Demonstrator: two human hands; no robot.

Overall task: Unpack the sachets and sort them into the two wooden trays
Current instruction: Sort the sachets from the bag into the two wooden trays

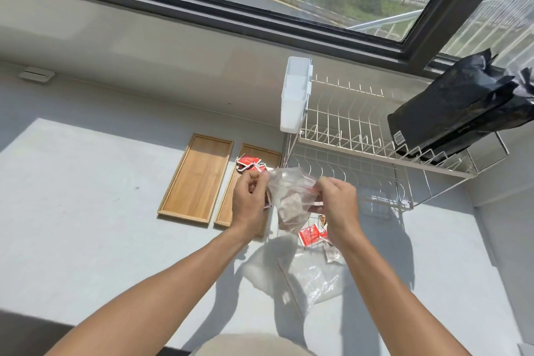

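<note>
Two wooden trays lie side by side on the grey counter. The left tray [196, 179] holds nothing. The right tray [261, 152] has red sachets [249, 163] at its far end. Above its near end I hold a clear zip bag [289, 199] with pale sachets inside. My left hand [250, 201] pinches the bag's left edge, my right hand [336, 205] its red-lined mouth. Below my right hand a red sachet [310, 235] and a pale sachet [332, 254] lie on the counter. A second clear zip bag [315, 277] lies flat nearer to me.
A white wire dish rack [361, 136] stands right of the trays, with a white plastic holder [294, 95] on its left end and black foil bags [456, 113] leaning in it. A window ledge runs behind. Open counter extends left of the trays.
</note>
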